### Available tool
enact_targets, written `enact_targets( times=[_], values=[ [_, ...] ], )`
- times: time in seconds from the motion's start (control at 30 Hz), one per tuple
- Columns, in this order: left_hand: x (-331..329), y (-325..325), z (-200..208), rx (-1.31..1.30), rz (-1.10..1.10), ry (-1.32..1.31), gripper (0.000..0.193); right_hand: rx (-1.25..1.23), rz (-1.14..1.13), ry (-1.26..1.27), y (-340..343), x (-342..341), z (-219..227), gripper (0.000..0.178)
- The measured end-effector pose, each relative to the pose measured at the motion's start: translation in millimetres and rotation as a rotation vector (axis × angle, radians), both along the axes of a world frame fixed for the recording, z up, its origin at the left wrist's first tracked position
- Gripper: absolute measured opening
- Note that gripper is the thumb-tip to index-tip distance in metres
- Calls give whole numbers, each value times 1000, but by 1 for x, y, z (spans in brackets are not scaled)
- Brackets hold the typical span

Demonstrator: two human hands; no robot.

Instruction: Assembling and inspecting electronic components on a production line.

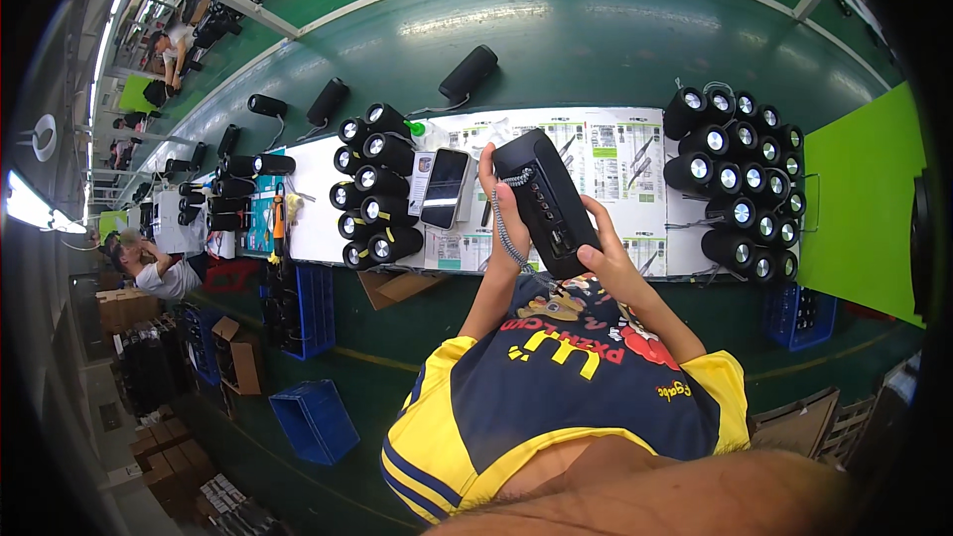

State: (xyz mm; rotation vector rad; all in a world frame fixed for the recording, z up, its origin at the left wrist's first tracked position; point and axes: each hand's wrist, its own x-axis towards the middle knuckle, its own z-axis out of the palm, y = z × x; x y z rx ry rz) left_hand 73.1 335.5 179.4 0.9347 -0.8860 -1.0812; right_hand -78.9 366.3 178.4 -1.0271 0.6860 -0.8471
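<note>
Both my hands hold a black cylindrical portable speaker (544,201), tilted above the table edge close to my body. Its side with a column of buttons and ports faces me. My left hand (504,213) is closed around the upper left side, with a grey twisted cord strap (514,238) hanging beside the fingers. My right hand (613,256) grips the lower right end, thumb on the casing. To the left lies a dark-screened smartphone (447,187) on the printed sheets (620,164) covering the white table.
Black speakers are stacked at left (380,179) and right (735,177) on the table. A bright green panel (862,199) rises at the right end. More speakers lie on the green conveyor belt (576,50) beyond. Blue crates (316,422) stand on the floor; a co-worker (171,276) sits far left.
</note>
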Motion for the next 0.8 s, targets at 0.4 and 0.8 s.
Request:
enact_targets(
  times=[0.4, 0.8],
  values=[
    [4, 13, -8, 51, -46, 325, 59, -826, -315, 530, -1, 17, 2, 74],
    [13, 19, -24, -49, -204, 246, 92, 285, 174, -344, -12, 7, -32, 74]
  ],
)
